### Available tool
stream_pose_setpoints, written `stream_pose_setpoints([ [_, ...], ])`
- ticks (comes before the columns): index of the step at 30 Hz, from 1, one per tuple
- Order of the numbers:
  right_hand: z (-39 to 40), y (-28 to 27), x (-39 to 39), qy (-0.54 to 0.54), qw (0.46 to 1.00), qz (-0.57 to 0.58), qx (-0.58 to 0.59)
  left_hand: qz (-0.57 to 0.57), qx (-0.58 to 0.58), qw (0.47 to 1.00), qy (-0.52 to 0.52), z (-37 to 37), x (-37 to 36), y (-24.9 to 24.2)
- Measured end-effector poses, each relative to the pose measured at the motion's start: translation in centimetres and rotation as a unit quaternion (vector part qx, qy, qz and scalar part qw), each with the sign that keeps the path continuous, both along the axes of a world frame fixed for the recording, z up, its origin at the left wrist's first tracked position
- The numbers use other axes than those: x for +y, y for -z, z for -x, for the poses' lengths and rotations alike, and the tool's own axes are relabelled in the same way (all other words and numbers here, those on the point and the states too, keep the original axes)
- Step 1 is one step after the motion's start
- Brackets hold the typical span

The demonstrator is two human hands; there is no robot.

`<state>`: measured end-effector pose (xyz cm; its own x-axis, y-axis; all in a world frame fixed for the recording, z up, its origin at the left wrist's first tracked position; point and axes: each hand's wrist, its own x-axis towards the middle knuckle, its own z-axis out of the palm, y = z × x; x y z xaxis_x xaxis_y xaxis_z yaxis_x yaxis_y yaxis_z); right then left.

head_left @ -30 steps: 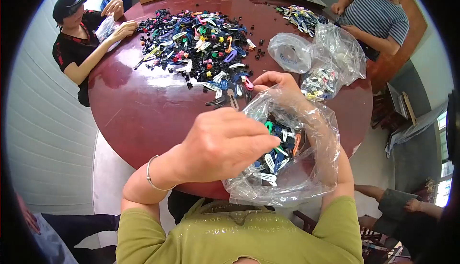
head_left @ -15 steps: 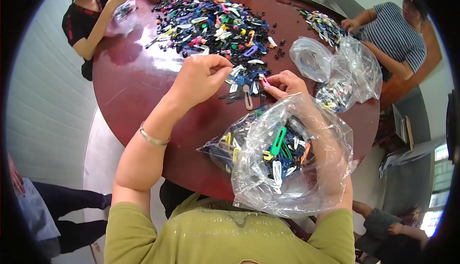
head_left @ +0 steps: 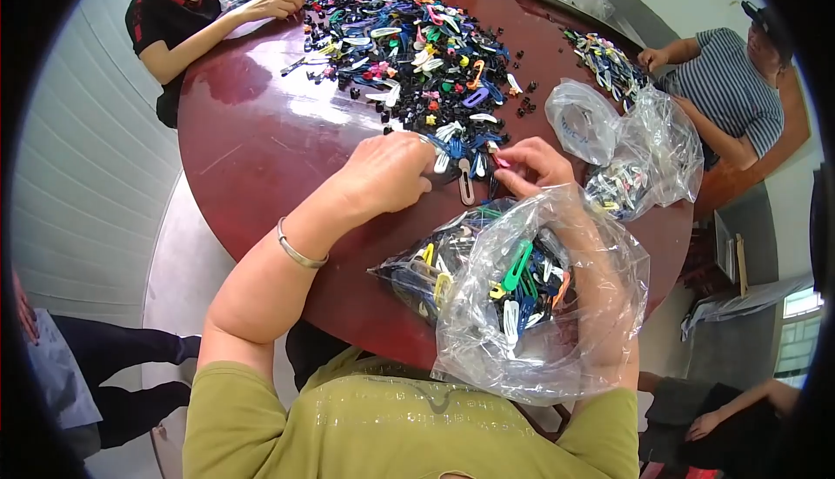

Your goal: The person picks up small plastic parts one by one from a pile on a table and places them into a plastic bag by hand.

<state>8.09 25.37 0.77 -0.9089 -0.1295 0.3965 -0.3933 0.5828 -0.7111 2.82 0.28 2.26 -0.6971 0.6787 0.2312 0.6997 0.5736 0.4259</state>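
Note:
My left hand (head_left: 390, 174) is curled at the near edge of the clip pile, its fingertips mostly hidden; whether they hold anything I cannot see. Between the thumb and fingers of my right hand (head_left: 537, 164) is a pink hair clip (head_left: 501, 160). White and blue hair clips (head_left: 452, 141) lie between the hands, with a brownish-grey hair clip (head_left: 466, 183) just below them. A clear plastic bag (head_left: 461, 340) rests near my body, around my right forearm. Inside it are mixed clips, including a green hair clip (head_left: 518, 264).
A large heap of mixed clips (head_left: 409, 44) covers the middle of the round red table (head_left: 252, 148). Another clear bag with clips (head_left: 622, 185) stands at right. Co-workers sit at far left and far right, the right one beside a smaller clip pile (head_left: 606, 61).
My left hand has moved lower and right relative to the pile, its fingers now at the clips. My right hand still pinches the pink clip. The left co-worker's hands have come together near the heap.

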Motion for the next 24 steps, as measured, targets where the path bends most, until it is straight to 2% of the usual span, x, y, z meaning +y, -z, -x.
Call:
stream_pose_setpoints([
  [2, -0.3, -0.6, -0.1, -0.035, 0.998, -0.053, -0.010, 0.019, -0.014, 1.000, 0.002, -0.4, 0.2, -0.3],
  [4, -0.1, -0.2, 0.0, -0.065, 0.996, -0.058, 0.021, 0.045, -0.023, 0.999, -0.003, -0.2, 0.3, -0.4],
  [6, -0.3, -0.4, -0.1, -0.055, 0.998, -0.031, -0.008, 0.060, -0.018, 0.998, -0.006, -0.3, 0.5, -0.5],
  [11, -0.5, -0.5, -0.2, -0.041, 0.998, -0.035, -0.038, 0.002, 0.052, 0.999, -0.002, -0.7, 0.8, 0.9],
  [15, -0.4, -0.9, -0.5, -0.041, 0.997, -0.055, 0.018, 0.004, 0.064, 0.998, 0.007, -1.0, 1.1, 0.7],
  [18, -0.5, -2.3, -0.9, -0.046, 0.998, -0.029, -0.026, -0.016, 0.066, 0.998, 0.007, -0.8, 1.4, 0.9],
  [21, -0.3, -2.5, -0.9, -0.084, 0.990, 0.081, -0.079, -0.061, 0.065, 0.996, 0.021, -1.2, 1.9, 1.1],
  [24, -0.8, -2.9, -1.3, -0.095, 0.973, 0.097, -0.189, -0.083, 0.076, 0.993, 0.031, -2.4, 2.8, 1.6],
])
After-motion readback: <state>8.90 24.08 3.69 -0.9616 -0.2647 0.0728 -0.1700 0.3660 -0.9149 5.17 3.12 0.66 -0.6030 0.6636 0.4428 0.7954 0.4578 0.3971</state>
